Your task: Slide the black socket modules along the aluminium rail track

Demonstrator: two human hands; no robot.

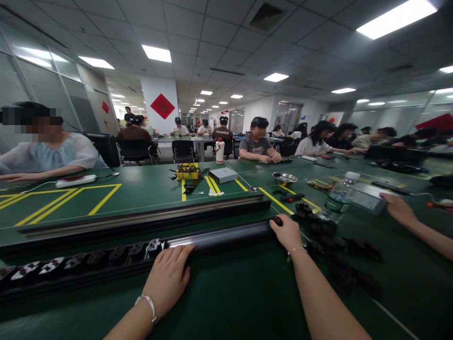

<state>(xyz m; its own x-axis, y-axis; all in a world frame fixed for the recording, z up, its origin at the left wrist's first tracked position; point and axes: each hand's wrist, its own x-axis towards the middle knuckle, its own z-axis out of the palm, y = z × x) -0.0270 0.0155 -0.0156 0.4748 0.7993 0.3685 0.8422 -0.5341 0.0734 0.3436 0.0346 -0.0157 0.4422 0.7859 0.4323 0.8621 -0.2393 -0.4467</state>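
"Where is the long black rail?"

"From my far-off seat I see the long black rail (pixel 226 236) lying on the green table (pixel 240 297), in front of both hands. A row of black pieces (pixel 99 257) sits in its left part. The right part is bare and shiny."

"What are my hands doing?"

"My left hand (pixel 168 276) lies over the rail, just beside the last piece in the row. Its fingers are almost straight and close together. I can't tell if it grips anything underneath. My right hand (pixel 288 231) is at the rail's right end, with its fingers bent around something dark. I can't tell if that is the end of the rail or a loose piece, or how tight the hold is."

"How do I do this part well?"

"I'd keep the rail flat and push gently. If I press hard on one side, I think it could tip or slide. I'd line things up straight, so nothing gets stuck. I'd also mind the pile of black pieces (pixel 329 236) near my right wrist, because my arm could bump it. Another person's hand (pixel 399 208) is by the silver box (pixel 368 198), so I'd leave that side alone."
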